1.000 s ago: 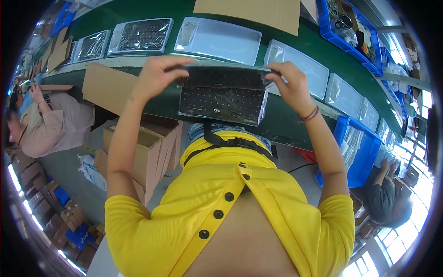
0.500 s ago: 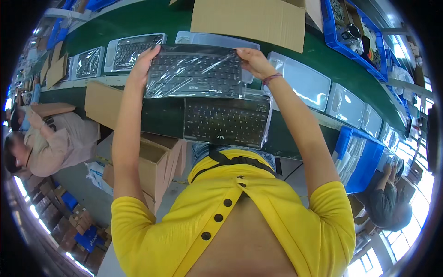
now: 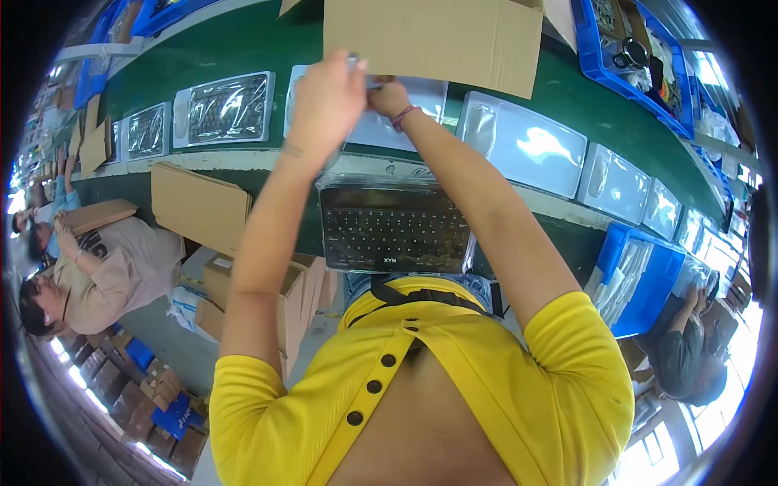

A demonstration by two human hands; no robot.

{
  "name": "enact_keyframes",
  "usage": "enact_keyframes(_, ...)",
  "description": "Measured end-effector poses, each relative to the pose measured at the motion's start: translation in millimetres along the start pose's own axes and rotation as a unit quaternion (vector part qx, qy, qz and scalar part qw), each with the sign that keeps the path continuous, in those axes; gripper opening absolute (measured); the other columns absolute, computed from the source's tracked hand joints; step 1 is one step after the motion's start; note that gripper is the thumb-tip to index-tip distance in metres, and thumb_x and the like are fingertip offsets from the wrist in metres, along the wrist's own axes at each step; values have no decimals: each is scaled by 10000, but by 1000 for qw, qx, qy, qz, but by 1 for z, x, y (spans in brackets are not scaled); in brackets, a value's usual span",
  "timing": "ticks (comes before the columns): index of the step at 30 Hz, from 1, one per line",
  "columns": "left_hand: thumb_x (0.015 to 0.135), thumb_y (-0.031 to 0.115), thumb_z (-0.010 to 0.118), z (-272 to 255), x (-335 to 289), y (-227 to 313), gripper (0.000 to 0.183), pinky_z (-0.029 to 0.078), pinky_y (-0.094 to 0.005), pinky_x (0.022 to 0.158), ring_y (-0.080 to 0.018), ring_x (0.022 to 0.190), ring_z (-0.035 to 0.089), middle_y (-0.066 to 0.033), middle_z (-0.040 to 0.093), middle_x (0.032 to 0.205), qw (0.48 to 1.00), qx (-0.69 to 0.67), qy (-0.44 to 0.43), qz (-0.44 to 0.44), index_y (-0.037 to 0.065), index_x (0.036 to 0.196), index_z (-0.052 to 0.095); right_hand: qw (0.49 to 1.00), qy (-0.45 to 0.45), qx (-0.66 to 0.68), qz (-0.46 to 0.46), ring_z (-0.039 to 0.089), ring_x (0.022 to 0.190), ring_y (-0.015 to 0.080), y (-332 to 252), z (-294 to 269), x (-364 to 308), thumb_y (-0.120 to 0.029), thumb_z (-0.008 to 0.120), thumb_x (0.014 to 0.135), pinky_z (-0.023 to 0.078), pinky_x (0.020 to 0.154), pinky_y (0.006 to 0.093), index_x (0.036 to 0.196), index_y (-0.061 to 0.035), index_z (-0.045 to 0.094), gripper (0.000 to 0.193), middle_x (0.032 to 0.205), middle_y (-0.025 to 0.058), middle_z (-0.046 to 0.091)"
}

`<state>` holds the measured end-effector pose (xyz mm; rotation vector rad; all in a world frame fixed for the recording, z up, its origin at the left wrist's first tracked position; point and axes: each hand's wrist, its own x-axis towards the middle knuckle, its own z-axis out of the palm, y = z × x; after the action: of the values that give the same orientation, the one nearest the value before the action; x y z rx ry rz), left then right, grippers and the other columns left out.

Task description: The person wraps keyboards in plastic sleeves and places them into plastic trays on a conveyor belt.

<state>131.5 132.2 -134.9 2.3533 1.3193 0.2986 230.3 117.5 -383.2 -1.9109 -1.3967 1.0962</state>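
Note:
My left hand (image 3: 331, 101) is raised over a pale tray (image 3: 373, 131) by the near edge of a cardboard box. Its fingers are pinched, blurred, with a small grey tip showing at them. My right hand (image 3: 389, 97) is curled beside it above the same tray; what it holds, if anything, is hidden. Nearer my body, at the bench edge, lies a black keyboard (image 3: 395, 231) in clear film, touched by neither hand. To the left sits a film-covered tray with a keyboard inside (image 3: 223, 109).
The large cardboard box (image 3: 433, 40) stands beyond the hands. Film-wrapped pale trays (image 3: 527, 142) line the green bench (image 3: 300, 188). Blue bins (image 3: 640, 275) stand at right, cardboard pieces (image 3: 198, 206) at left. A co-worker (image 3: 121, 267) sits left, another (image 3: 685, 348) right.
The wrapped keyboard that both hands held up is no longer in them; where it lies I cannot tell. My left hand has moved right and away from me, and both hands are close together.

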Motion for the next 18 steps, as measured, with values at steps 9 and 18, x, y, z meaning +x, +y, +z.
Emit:
enact_keyframes(9, 917, 266, 541, 42, 28, 36, 329, 470, -474, 776, -457, 887, 589, -277, 630, 908, 994, -103, -21, 10, -54, 978, 585, 990, 61, 119, 41, 657, 892, 360, 76, -41, -32, -322, 690, 738, 516, 785, 413, 879, -43, 715, 314, 916, 210, 683)
enact_keyframes(18, 929, 295, 553, 50, 40, -58, 343, 447, -342, 674, -217, 696, 577, -135, 626, 753, 954, -298, -15, -42, -44, 913, 602, 980, 36, 159, 115, 676, 860, 293, 56, -98, -82, -200, 625, 808, 508, 791, 348, 1125, 55, 616, 407, 931, 214, 682)
